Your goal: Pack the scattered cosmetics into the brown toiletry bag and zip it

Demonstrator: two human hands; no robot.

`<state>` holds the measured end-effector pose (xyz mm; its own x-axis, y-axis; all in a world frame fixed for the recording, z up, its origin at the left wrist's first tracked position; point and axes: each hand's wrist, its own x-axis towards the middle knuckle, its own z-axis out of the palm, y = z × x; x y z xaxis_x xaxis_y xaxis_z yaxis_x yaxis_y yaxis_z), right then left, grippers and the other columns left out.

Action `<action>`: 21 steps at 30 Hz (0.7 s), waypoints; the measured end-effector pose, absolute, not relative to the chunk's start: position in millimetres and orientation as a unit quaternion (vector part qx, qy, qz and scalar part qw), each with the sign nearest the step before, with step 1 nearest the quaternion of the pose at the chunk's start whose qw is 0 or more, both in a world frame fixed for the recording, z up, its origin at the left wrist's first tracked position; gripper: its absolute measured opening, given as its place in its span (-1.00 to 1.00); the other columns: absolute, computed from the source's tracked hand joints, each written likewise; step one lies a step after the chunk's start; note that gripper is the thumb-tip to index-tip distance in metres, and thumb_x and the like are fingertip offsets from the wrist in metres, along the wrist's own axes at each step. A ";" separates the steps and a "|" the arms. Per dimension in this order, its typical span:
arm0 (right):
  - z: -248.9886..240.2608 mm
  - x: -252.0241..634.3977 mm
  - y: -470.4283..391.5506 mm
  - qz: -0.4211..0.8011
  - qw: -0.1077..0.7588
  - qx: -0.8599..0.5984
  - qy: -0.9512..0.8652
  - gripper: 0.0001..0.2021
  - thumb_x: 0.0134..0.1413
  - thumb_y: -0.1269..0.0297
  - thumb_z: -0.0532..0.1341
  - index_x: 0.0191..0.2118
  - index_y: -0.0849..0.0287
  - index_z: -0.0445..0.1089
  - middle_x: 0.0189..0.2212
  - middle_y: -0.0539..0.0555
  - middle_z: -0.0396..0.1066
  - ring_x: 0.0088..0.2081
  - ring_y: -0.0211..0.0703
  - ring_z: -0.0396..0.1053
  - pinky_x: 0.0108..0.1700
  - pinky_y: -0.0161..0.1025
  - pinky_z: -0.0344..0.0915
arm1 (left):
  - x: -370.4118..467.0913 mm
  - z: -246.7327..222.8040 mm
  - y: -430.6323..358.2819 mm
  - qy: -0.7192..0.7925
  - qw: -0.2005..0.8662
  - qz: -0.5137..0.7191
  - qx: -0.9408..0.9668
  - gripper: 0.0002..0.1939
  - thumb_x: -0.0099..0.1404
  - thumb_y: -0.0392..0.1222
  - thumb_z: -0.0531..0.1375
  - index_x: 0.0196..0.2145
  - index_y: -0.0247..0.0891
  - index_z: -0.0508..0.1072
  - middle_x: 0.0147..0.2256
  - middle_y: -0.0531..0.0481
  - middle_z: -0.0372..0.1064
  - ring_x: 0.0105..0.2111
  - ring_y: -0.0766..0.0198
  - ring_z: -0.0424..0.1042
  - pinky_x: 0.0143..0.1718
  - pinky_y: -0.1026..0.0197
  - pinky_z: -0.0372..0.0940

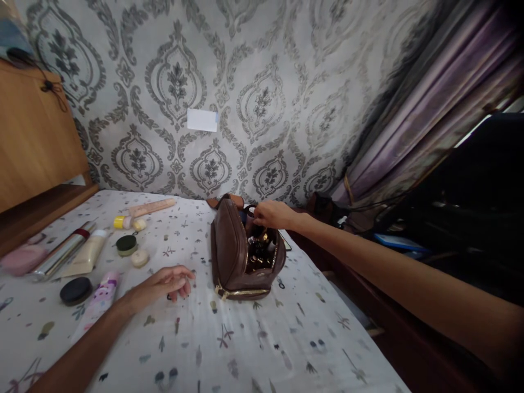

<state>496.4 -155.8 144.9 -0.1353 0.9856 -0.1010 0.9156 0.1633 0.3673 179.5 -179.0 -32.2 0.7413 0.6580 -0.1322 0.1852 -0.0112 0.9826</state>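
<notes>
Patterned wallpaper [176, 87] seen behind, printed white sheet [184, 349] below. Brown bag [231, 240] set on sheet, unzipped, partly filled with small items [262, 248]. Small pinkish container [250, 217] pinched in grip of right hand [272, 214] at bag's mouth; whether going in or out cannot be told. Left hand [164, 284] held empty, fingers parted. Cream tube [88, 254], dark round case [76, 291], green jar [126, 245] left unbagged.
</notes>
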 end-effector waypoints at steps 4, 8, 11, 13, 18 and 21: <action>143.1 504.2 -152.9 0.102 0.140 0.652 0.738 -0.65 0.33 0.13 0.04 -0.14 0.17 0.54 -0.13 0.21 0.54 -0.06 0.01 0.47 -0.17 -0.25 0.29 | 179.5 -32.7 -178.9 0.307 0.629 0.186 0.690 -0.39 0.26 0.33 0.12 -0.05 -0.28 0.46 -0.27 -0.13 0.46 -0.35 0.20 0.38 -0.34 0.22 0.26; 139.7 507.3 -151.8 0.103 0.130 0.653 0.739 -0.62 0.35 0.19 -0.02 -0.15 0.20 0.53 -0.12 0.25 0.52 -0.06 0.05 0.47 -0.17 -0.22 0.27 | 179.0 -32.4 -179.0 0.307 0.626 0.186 0.692 -0.41 0.28 0.31 0.11 -0.04 -0.27 0.46 -0.26 -0.13 0.46 -0.33 0.19 0.39 -0.32 0.21 0.26; 138.4 508.0 -151.5 0.098 0.125 0.646 0.746 -0.66 0.34 0.23 -0.01 -0.15 0.16 0.52 -0.13 0.20 0.53 -0.09 0.00 0.47 -0.20 -0.25 0.24 | 179.1 -33.0 -178.9 0.308 0.627 0.188 0.690 -0.42 0.28 0.31 0.12 -0.05 -0.26 0.46 -0.26 -0.12 0.47 -0.31 0.18 0.40 -0.32 0.22 0.26; 138.8 508.5 -150.8 0.096 0.122 0.645 0.748 -0.67 0.34 0.22 0.00 -0.14 0.14 0.52 -0.14 0.18 0.53 -0.10 -0.02 0.47 -0.22 -0.27 0.21 | 179.3 -33.6 -178.8 0.306 0.630 0.189 0.688 -0.42 0.27 0.31 0.13 -0.05 -0.26 0.45 -0.27 -0.12 0.47 -0.31 0.18 0.40 -0.33 0.22 0.26; 146.3 505.4 -155.9 0.102 0.078 0.667 0.734 -0.66 0.35 0.21 -0.02 -0.19 0.15 0.50 -0.21 0.14 0.54 -0.16 -0.07 0.46 -0.28 -0.29 0.14 | 179.5 -33.7 -178.7 0.298 0.630 0.193 0.691 -0.42 0.27 0.31 0.13 -0.07 -0.26 0.45 -0.28 -0.10 0.47 -0.32 0.20 0.40 -0.33 0.23 0.27; 147.1 493.2 -172.3 0.120 -0.010 0.649 0.752 -0.67 0.35 0.24 -0.03 -0.25 0.17 0.47 -0.24 0.14 0.52 -0.19 -0.08 0.43 -0.26 -0.28 0.14 | 179.6 -34.9 -177.7 0.294 0.635 0.197 0.686 -0.43 0.28 0.30 0.14 -0.06 -0.27 0.46 -0.27 -0.11 0.48 -0.29 0.19 0.42 -0.34 0.24 0.27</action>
<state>493.2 -172.3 147.1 -0.1587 0.9724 0.1710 0.9773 0.1301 0.1671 179.6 -177.7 -34.9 0.7492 0.6543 -0.1031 0.1535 -0.0201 0.9879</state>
